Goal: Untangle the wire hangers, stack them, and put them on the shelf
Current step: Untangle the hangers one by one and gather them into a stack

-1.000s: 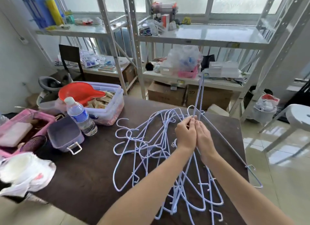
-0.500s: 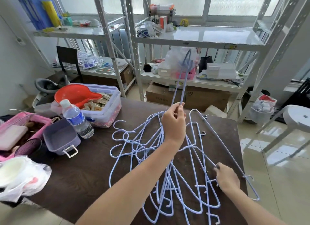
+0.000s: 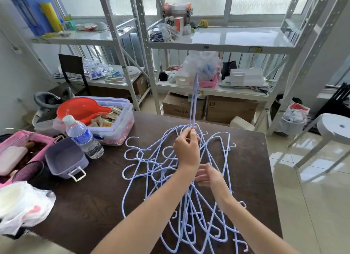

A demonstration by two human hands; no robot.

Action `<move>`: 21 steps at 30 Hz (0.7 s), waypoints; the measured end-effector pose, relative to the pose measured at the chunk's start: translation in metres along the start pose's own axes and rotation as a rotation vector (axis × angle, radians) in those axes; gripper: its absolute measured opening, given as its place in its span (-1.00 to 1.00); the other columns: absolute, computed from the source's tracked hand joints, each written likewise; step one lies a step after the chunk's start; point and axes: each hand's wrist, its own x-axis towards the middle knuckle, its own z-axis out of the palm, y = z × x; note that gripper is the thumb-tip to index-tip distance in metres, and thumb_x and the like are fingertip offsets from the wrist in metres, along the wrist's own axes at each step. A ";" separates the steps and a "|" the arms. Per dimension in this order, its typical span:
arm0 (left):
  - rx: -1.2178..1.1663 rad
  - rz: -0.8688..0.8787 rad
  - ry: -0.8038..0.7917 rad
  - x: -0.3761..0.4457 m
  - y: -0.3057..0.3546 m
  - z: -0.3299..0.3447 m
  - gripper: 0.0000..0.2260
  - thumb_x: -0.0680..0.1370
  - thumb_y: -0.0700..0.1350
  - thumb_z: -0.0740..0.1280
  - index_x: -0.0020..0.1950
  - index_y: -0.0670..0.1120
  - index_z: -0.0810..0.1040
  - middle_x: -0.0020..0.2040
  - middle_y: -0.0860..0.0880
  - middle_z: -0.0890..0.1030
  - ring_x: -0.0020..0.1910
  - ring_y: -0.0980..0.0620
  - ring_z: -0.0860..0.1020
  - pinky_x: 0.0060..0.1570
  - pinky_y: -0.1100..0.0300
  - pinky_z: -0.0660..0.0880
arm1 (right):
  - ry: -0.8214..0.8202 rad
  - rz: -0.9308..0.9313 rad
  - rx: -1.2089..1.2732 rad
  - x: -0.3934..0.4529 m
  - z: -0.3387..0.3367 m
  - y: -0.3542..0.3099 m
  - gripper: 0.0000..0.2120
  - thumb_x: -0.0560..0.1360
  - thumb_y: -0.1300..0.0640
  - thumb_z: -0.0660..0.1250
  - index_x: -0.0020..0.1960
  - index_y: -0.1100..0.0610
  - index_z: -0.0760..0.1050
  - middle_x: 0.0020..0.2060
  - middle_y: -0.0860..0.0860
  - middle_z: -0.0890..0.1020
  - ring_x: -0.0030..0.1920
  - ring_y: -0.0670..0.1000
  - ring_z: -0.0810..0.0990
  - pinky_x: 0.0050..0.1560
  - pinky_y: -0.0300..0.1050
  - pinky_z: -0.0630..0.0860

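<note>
I judge untangling underway: left hand (image 3: pixel 186 149) pinches one raised hanger (image 3: pixel 194 100); right hand (image 3: pixel 207 175), fingers spread, hovers over the pile (image 3: pixel 170 178). Next: steady the pile, lift free.

The right hand (image 3: pixel 207 175) has left the hanger at the right edge of the worktop and come in beside the left wrist, fingers spread over the tangled hangers (image 3: pixel 170 178). The left hand (image 3: pixel 186 149) has kept its pinch on the upright hanger (image 3: pixel 193 102), which now stands steeper.

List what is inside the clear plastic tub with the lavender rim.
In the clear plastic tub with the lavender rim: small flat packets, partly covered by a red plastic scoop resting on top. Contents under the scoop are hidden.
</note>
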 end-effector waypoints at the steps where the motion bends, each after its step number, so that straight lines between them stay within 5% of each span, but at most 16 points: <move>1: -0.011 -0.031 -0.020 -0.003 -0.002 0.001 -0.80 0.56 -0.16 0.18 0.02 -0.13 0.58 -0.31 0.01 0.55 -0.34 0.09 0.48 -0.20 0.14 0.54 | -0.075 -0.013 0.115 -0.003 0.002 -0.011 -0.59 0.63 0.06 -0.08 -0.07 0.08 0.54 -0.25 0.05 0.65 -0.24 -0.01 0.62 -0.23 -0.23 0.56; 4: -0.021 -0.089 -0.131 -0.012 -0.003 0.009 -0.78 0.55 -0.15 0.18 0.07 -0.15 0.57 -0.14 -0.07 0.64 -0.18 0.05 0.56 0.03 0.05 0.55 | -0.119 0.026 0.265 -0.004 0.009 -0.023 -0.61 0.63 0.05 -0.03 -0.16 0.08 0.53 -0.48 -0.02 0.59 -0.49 -0.08 0.55 -0.49 -0.25 0.51; 7: 0.078 -0.028 -0.205 -0.008 -0.005 0.009 -0.73 0.57 -0.15 0.13 0.16 -0.18 0.54 0.05 -0.17 0.65 0.00 -0.12 0.58 0.06 0.06 0.49 | 0.197 0.090 0.203 0.015 -0.001 -0.002 -0.67 0.61 0.15 0.05 -0.28 0.15 0.41 -0.55 0.02 0.34 -0.65 -0.12 0.30 -0.67 -0.32 0.27; 10: 0.265 -0.108 -0.208 0.005 -0.030 -0.005 -0.71 0.58 -0.15 0.09 0.23 -0.19 0.46 0.19 -0.17 0.57 0.15 -0.09 0.51 0.06 0.17 0.40 | 0.467 0.222 -0.155 0.031 -0.027 0.027 -0.78 0.57 0.17 0.10 -0.10 0.22 0.48 -0.39 0.11 0.50 -0.38 0.11 0.53 -0.37 -0.11 0.50; 13: 0.626 -0.352 -0.336 0.008 -0.077 -0.025 -0.72 0.55 -0.13 0.14 0.20 -0.22 0.44 0.22 -0.22 0.52 0.19 -0.18 0.47 0.10 0.10 0.38 | 0.445 0.388 -0.493 0.033 -0.050 0.043 -0.81 0.52 0.20 0.17 0.10 0.24 0.41 0.04 0.25 0.58 0.10 0.23 0.54 0.09 -0.04 0.43; 17: 0.811 -0.426 -0.625 -0.016 -0.109 -0.036 -0.67 0.52 -0.01 0.23 0.19 -0.17 0.42 0.20 -0.17 0.54 0.20 -0.15 0.47 0.14 0.09 0.38 | 0.309 0.461 -0.688 0.034 -0.060 0.049 -0.77 0.54 0.14 0.16 0.13 0.26 0.35 0.20 0.27 0.52 0.22 0.23 0.48 0.16 -0.04 0.39; 21: 0.800 -0.425 -0.602 -0.029 -0.112 -0.029 -0.70 0.52 0.00 0.23 0.17 -0.14 0.36 0.14 -0.15 0.55 0.12 -0.14 0.51 0.04 0.11 0.40 | 0.463 0.297 -0.572 0.033 -0.053 0.050 -0.76 0.58 0.16 0.09 0.08 0.29 0.43 0.10 0.28 0.56 0.12 0.24 0.51 0.05 0.00 0.39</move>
